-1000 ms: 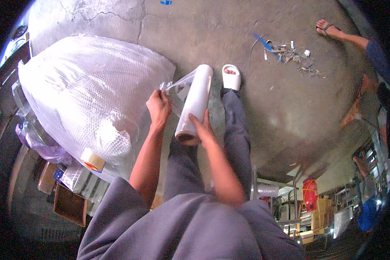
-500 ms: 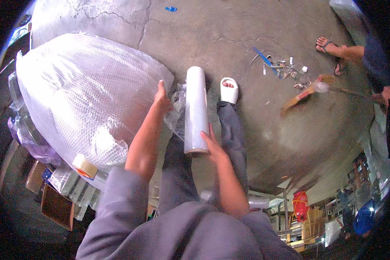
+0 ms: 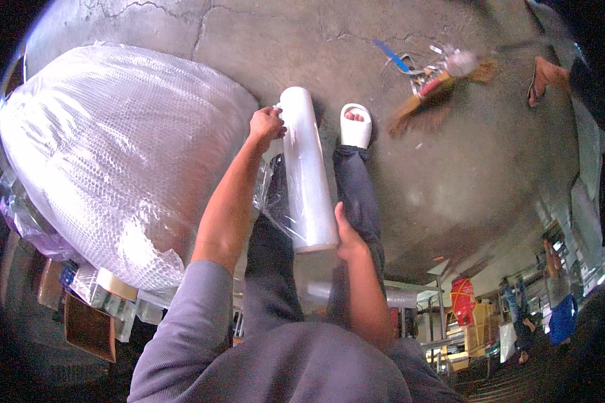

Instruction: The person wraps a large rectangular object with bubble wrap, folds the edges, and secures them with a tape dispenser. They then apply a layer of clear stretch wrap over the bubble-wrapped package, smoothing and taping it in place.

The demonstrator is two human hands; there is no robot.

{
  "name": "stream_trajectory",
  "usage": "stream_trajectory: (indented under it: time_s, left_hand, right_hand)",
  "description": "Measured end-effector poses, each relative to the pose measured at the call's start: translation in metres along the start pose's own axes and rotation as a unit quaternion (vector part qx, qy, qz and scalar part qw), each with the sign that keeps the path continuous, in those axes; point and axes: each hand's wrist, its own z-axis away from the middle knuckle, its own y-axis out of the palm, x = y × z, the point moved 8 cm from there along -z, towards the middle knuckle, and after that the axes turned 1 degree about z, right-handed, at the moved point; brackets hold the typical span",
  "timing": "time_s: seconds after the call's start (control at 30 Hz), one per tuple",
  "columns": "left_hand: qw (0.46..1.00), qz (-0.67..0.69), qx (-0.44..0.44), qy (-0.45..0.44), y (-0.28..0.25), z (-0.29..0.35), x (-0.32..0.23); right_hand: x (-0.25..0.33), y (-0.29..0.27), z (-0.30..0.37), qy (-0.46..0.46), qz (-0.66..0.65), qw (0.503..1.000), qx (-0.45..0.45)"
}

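A white roll of stretch film [image 3: 306, 168] is held upright-slanted in front of my legs, with a loose, crumpled flap of clear film [image 3: 270, 191] hanging off its left side. At the roll's far end, my left hand [image 3: 267, 126] has curled fingers that appear to pinch the film's edge. My right hand [image 3: 351, 236] grips the near end from the right, thumb raised along the side and the other fingers hidden behind it. To the left stands a large bundle in bubble wrap [image 3: 128, 148], close to my left forearm but apart from the roll.
A broom [image 3: 423, 97] sweeps scraps and a blue strip [image 3: 391, 55] at the far right, near another person's foot [image 3: 548, 79]. A tape roll [image 3: 117, 285] and an open cardboard box [image 3: 89, 328] lie at the lower left. Shelving with a red item [image 3: 462, 301] is at the lower right.
My left hand has moved from the loose film up to the roll's far end, its fingers closing. My right hand has shifted slightly on the near end. The broom has swept left into the scraps.
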Motion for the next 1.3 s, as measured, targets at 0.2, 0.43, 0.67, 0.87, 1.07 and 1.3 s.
stream_trajectory:
  time_s: [0.2, 0.43, 0.67, 0.87, 1.07, 1.3]
  left_hand:
    - [0.997, -0.019, -0.071, 0.005, -0.028, 0.023, -0.083]
    - [0.993, -0.089, -0.063, 0.033, -0.049, 0.06, -0.107]
    - [0.969, 0.151, -0.043, -0.189, -0.048, 0.125, 0.018]
    - [0.916, 0.275, 0.129, -0.261, 0.037, 0.163, 0.018]
    - [0.998, -0.016, -0.065, 0.001, -0.005, 0.159, -0.097]
    - [0.988, -0.063, -0.133, -0.052, -0.083, 0.188, -0.148]
  right_hand:
    - [0.009, 0.004, -0.005, -0.142, 0.359, 0.906, -0.176]
    - [0.003, 0.034, 0.02, -0.166, 0.483, 0.803, -0.307]
    - [0.016, 0.048, 0.048, -0.147, 0.217, 0.943, -0.205]
    - [0.025, 0.042, 0.064, -0.131, 0.157, 0.971, -0.125]
    - [0.031, 0.045, 0.066, -0.126, 0.184, 0.966, -0.13]
    - [0.036, 0.059, 0.071, -0.083, 0.153, 0.983, -0.06]
